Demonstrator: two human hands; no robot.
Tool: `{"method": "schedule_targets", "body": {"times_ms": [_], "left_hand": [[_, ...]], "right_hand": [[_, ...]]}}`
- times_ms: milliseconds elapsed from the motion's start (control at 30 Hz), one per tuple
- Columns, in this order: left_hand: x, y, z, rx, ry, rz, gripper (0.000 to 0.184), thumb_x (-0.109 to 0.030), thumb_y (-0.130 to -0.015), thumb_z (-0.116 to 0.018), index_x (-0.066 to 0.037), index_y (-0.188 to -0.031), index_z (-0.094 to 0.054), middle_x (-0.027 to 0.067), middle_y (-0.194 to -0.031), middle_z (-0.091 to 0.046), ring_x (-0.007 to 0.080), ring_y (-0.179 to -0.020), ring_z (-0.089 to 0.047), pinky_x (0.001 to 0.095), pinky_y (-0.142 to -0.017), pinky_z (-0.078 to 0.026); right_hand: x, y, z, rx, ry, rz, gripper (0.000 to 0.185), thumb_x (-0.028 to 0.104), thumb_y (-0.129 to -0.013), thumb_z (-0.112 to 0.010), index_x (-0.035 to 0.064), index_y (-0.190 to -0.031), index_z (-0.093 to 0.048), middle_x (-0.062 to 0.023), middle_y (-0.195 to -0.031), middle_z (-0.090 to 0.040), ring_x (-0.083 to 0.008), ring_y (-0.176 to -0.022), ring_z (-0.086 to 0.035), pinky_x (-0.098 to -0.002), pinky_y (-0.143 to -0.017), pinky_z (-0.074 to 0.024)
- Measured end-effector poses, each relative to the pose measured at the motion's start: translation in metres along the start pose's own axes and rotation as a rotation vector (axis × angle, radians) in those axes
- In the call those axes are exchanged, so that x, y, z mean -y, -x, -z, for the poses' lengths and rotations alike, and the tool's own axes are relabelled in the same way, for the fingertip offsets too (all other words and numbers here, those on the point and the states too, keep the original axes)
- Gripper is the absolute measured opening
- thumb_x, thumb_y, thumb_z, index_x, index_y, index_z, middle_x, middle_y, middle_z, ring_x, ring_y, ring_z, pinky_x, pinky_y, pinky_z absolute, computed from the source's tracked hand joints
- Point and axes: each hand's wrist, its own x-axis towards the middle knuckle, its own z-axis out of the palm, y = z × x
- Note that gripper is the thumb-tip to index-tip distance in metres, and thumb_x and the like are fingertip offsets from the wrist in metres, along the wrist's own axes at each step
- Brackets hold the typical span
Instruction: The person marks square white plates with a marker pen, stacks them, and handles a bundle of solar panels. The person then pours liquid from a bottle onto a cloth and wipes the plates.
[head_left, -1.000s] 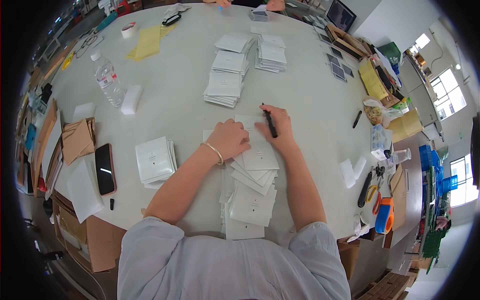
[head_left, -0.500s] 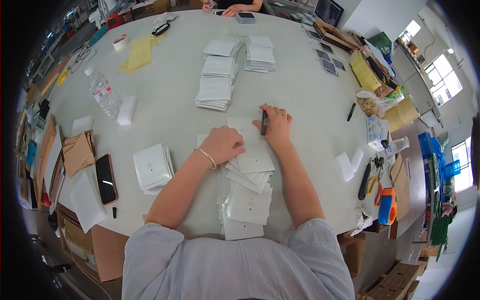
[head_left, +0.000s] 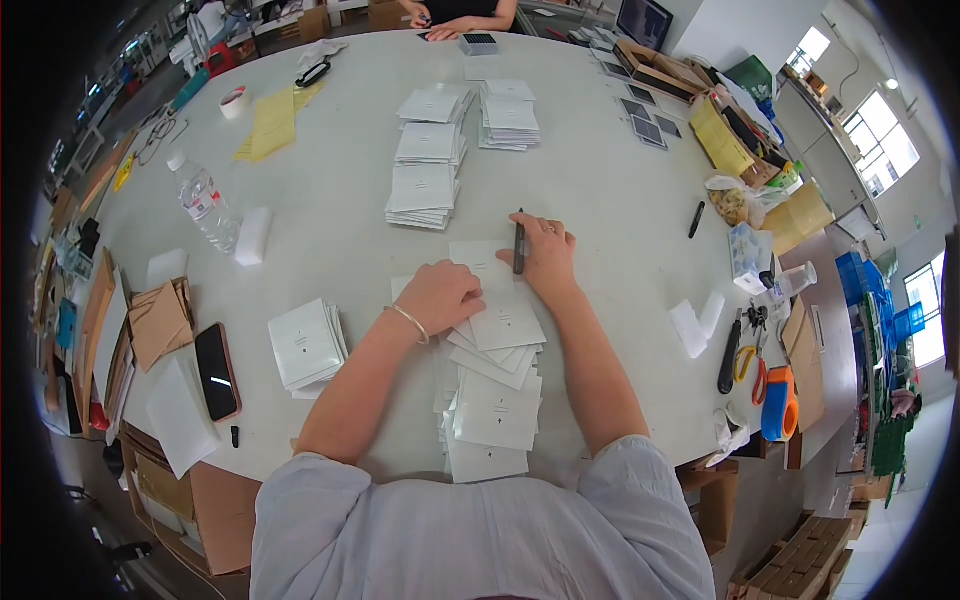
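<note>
White cards (head_left: 497, 411) lie overlapping at the near side of the table (head_left: 630, 235); judged light, fairly stiff, slippery, best held by opposite edges. Left hand (head_left: 440, 298): fingers curled over them, grip not determinable. Right hand (head_left: 546, 256): fingers gripping a black pen (head_left: 519, 250).

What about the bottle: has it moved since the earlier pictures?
No, the bottle keeps its place beside the white block; only the view shifted.

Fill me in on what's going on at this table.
The person's left grip rests on an overlapping row of flat white squares; the right grip holds a black pen near the row's far end. More stacks stand ahead and to the left. Across the table, another person's hand is beside a small box.
</note>
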Motion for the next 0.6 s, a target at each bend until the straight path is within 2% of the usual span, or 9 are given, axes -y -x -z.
{"method": "schedule_targets", "body": {"times_ms": [233, 300, 433, 500, 600], "left_hand": [[-0.003, 0.001, 0.004, 0.016, -0.018, -0.008, 0.021, -0.026, -0.079, -0.061, -0.006, -0.083, -0.066, 0.0065, -0.086, -0.062, 0.0257, -0.089, -0.056, 0.0362, -0.08, -0.045], [-0.004, 0.001, 0.006, 0.026, -0.018, -0.003, 0.021, -0.026, -0.079, -0.061, -0.006, -0.083, -0.066, 0.0069, -0.085, -0.062, 0.0259, -0.089, -0.056, 0.0364, -0.079, -0.045], [-0.003, 0.0, 0.006, 0.028, 0.01, -0.016, 0.021, -0.026, -0.079, -0.062, -0.005, -0.083, -0.066, 0.0081, -0.084, -0.062, 0.0266, -0.087, -0.056, 0.0368, -0.078, -0.046], [-0.003, 0.0, 0.006, 0.031, 0.02, -0.02, 0.022, -0.026, -0.079, -0.062, -0.005, -0.083, -0.065, 0.0086, -0.084, -0.062, 0.0269, -0.086, -0.056, 0.0369, -0.077, -0.046], [-0.003, 0.0, 0.006, 0.047, 0.018, -0.018, 0.021, -0.025, -0.079, -0.062, -0.004, -0.082, -0.065, 0.0091, -0.084, -0.061, 0.0274, -0.085, -0.057, 0.037, -0.076, -0.046]], "right_hand": [[-0.015, -0.003, -0.001, -0.05, 0.037, -0.151, 0.059, 0.03, -0.066, -0.079, 0.0178, -0.118, -0.054, -0.0056, -0.113, -0.06, -0.0299, -0.111, -0.048, -0.0452, -0.094, -0.0316], [-0.012, -0.003, 0.0, -0.137, -0.165, 0.027, 0.061, 0.03, -0.066, -0.08, 0.0171, -0.119, -0.053, -0.0064, -0.114, -0.059, -0.0306, -0.112, -0.048, -0.045, -0.095, -0.0313], [0.006, 0.003, -0.002, -0.023, -0.144, 0.175, 0.068, 0.029, -0.062, -0.081, 0.0178, -0.122, -0.052, -0.0059, -0.118, -0.056, -0.0314, -0.115, -0.044, -0.0453, -0.096, -0.0315], [0.006, 0.003, -0.005, 0.009, -0.039, 0.142, 0.067, 0.036, -0.064, -0.08, 0.0178, -0.123, -0.051, -0.0062, -0.118, -0.057, -0.0302, -0.115, -0.046, -0.0453, -0.096, -0.0305], [-0.004, -0.004, -0.001, -0.016, 0.084, -0.074, 0.062, 0.035, -0.067, -0.078, 0.0187, -0.121, -0.052, -0.0059, -0.115, -0.058, -0.0293, -0.113, -0.048, -0.0454, -0.094, -0.0316]]}}
